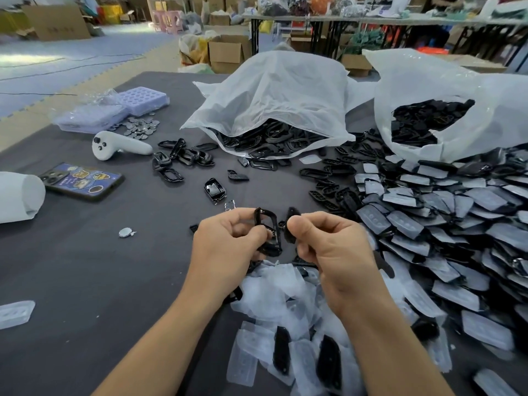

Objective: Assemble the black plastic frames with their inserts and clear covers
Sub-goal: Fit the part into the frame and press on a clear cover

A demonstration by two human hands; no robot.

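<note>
Cardboard boxes (228,52) and long folding tables (371,21) fill the workshop behind, and in front lies a dark grey cloth-covered tabletop (100,267) strewn with parts. Above its near middle the left hand (225,247) holds a glossy black plastic frame (271,249), an open elongated loop raised off the surface and tilted nearly upright; the left fingers (243,221) are curled and pinch the frame's left side. Just beside it, and not plainly touching it, the right hand (334,247) holds a small dark black insert piece (290,238), with the right fingers (300,224) curled and the thumb pressed against the piece's face. Under both wrists is a loose heap of clear plastic covers (280,284) with a few black pieces mixed in. On the right a large pile of black frames topped with clear covers (457,212) spreads to the edge of view. Farther back, two white translucent plastic bags are open and show black frames inside, one in the centre (280,92) and one at the right (445,81). A small cluster of loose black frames (183,157) sits left of the centre bag's mouth. Near it lie a white handheld controller (120,145), a scatter of silver metal discs (140,127) and pale lavender moulded trays (143,98). A phone in a dark blue stickered case (83,181) rests flat at the left, beside a white rolled sheet (20,195). One silver disc (125,232) lies alone, well apart from the others.
</note>
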